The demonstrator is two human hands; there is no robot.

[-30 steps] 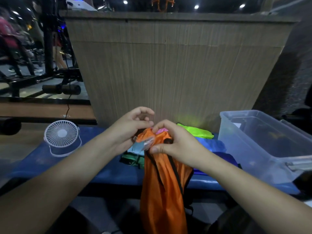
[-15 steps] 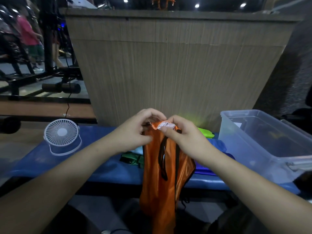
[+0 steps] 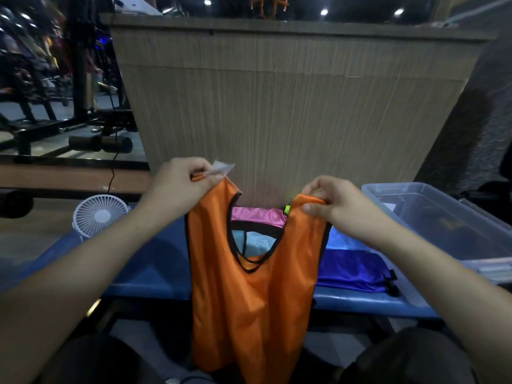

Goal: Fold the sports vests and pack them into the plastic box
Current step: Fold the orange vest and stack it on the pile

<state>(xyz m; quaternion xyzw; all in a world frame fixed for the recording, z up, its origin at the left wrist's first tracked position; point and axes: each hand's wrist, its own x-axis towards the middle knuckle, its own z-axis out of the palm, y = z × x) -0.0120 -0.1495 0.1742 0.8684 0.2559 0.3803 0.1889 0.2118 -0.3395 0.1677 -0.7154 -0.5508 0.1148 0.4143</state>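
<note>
Now, orange vest (image 3: 249, 300): hung spread out between both hands, held by its two shoulder straps, black-trimmed neckline facing the camera, lower part dropping below the front edge of the blue bench (image 3: 144, 273).
Left hand (image 3: 180, 184): fingers curled, pinching the vest's left shoulder strap together with a small white tag (image 3: 221, 169) that stuck up above the knuckles.
Right hand (image 3: 335, 203): thumb and curled fingers pinched the other shoulder strap, slightly lower than the left hand.
Plastic box (image 3: 443, 217): clear, lidless, stood at the right end of the bench, well apart from the held vest; what lay inside could not be made out through the murky wall.
Pink vest (image 3: 257, 216): lay on the bench behind the orange one, seen through the neck opening.
Light blue vest (image 3: 257, 242): lay just below the pink one, also seen through the neck opening.
Green vest (image 3: 287, 209): only a bright sliver showed beside the right strap.
Purple vest (image 3: 352, 270): lay flat on the bench between the orange vest and the box, with black trim at its right end.
White fan (image 3: 97, 214): small, stood upright at the left end of the bench.
Wooden panel (image 3: 291, 106): ribbed, rose directly behind the bench.
Background left: dark gym equipment, dim and blurred.
</note>
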